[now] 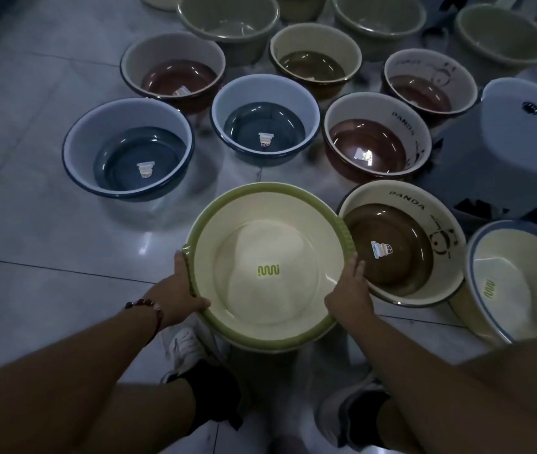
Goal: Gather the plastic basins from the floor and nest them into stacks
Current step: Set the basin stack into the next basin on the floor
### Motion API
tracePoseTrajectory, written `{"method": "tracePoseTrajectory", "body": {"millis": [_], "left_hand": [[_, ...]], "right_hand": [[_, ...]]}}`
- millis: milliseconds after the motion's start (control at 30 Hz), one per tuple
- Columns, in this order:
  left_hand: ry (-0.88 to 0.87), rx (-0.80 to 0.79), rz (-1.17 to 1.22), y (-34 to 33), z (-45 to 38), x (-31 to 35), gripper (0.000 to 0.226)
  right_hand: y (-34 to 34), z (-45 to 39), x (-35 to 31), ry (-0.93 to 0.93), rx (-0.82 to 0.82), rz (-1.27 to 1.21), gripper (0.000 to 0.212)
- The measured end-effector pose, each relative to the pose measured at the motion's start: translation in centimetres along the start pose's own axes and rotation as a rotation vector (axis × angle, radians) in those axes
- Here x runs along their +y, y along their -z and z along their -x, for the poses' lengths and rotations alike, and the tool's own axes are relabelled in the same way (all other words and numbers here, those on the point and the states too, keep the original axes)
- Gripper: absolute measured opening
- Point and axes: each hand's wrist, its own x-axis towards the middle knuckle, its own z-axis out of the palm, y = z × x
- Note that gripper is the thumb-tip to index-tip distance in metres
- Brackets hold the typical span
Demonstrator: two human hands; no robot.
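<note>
1. Right now both hands hold one green basin (pixel 268 267) above the floor, over the person's shoes (pixel 185 350); left hand (pixel 180 294) grips its left rim with the thumb curled inside, right hand (pixel 349 290) grips the right rim.
2. Green basin: cream inside, green squiggle logo on the bottom, ribbed handle sections at both sides.
3. Its right edge overlaps the rim of a panda basin (pixel 404 247), which sits tilted on the floor; brown bottom, "PANDA" and a panda drawing on the wall, a small sticker too blurred to read.
4. Far right: a cream basin with blue rim (pixel 519 283), same squiggle logo, just beside the panda basin.
5. Ahead, two blue basins (pixel 128 149) stand upright, each with a white tag inside.
6. Right of those, a second brown basin reading "PANDA" (pixel 377 137), and more basins in rows behind, close together.
7. A white upturned tub (pixel 522 129) sits at the right edge.
8. Open tiled floor (pixel 47 231) lies left of the held basin.
9. Red bead bracelet (pixel 149 309) on the left wrist.
</note>
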Motion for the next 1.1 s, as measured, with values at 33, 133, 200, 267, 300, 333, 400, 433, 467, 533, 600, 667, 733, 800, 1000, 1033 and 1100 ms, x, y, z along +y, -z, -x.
{"method": "tracePoseTrajectory", "body": {"millis": [33,133,200,267,300,333,400,433,467,533,600,667,733,800,1000,1033,1100], "left_hand": [[-0.003,-0.002,-0.043,0.0,-0.3,0.0,0.13],[-0.003,-0.003,-0.171,0.0,-0.9,-0.1,0.13],[0.021,-0.01,-0.272,0.1,-1.0,0.3,0.129],[0.068,-0.016,-0.388,0.4,-1.0,0.9,0.13],[0.106,-0.002,-0.453,0.6,-1.0,1.4,0.13],[0.131,0.027,-0.541,0.8,-0.9,2.0,0.126],[0.088,0.088,-0.756,1.2,-0.6,4.1,0.107],[0.003,0.104,-0.834,1.2,-0.4,5.5,0.097],[-0.099,0.104,-0.865,1.1,-0.1,7.1,0.091],[-0.259,0.075,-0.838,0.4,1.1,10.9,0.086],[-0.393,0.041,-0.825,-0.3,2.9,15.0,0.082],[-0.519,0.017,-0.858,-0.8,5.0,18.8,0.079],[-0.633,0.035,-0.895,-0.9,7.0,22.0,0.075],[-0.728,0.077,-0.914,-1.2,8.4,24.3,0.073],[-0.73,-0.049,-0.846,-5.8,7.5,28.9,0.066],[-0.752,-0.074,-0.85,-6.9,7.1,29.9,0.063],[-0.807,-0.092,-0.876,-8.7,6.4,31.6,0.063]], "right_hand": [[-0.1,-0.3,0.1,0.008,-0.01,0.002,0.105],[-0.1,-1.1,0.4,0.017,-0.02,0.018,0.107],[0.0,-1.7,0.6,0.026,-0.047,0.029,0.108],[0.3,-2.0,0.9,0.032,-0.08,0.051,0.108],[0.6,-2.1,1.0,0.035,-0.104,0.068,0.109],[1.0,-2.2,1.1,0.047,-0.134,0.091,0.111],[2.2,-2.4,1.3,0.078,-0.193,0.144,0.112],[2.9,-2.4,1.4,0.098,-0.215,0.169,0.109],[3.5,-2.5,1.7,0.13,-0.226,0.197,0.104],[5.0,-2.0,2.1,0.185,-0.23,0.247,0.091],[7.5,-0.8,2.8,0.211,-0.223,0.278,0.084],[10.2,0.3,4.1,0.218,-0.202,0.283,0.084],[12.8,1.2,5.9,0.198,-0.156,0.278,0.085],[14.7,1.9,8.2,0.133,-0.136,0.243,0.084],[16.6,3.3,16.8,-0.03,-0.042,0.103,0.047],[16.2,3.4,18.4,-0.106,-0.059,0.043,0.052],[15.3,3.3,21.4,-0.255,-0.043,-0.096,0.068]]}}
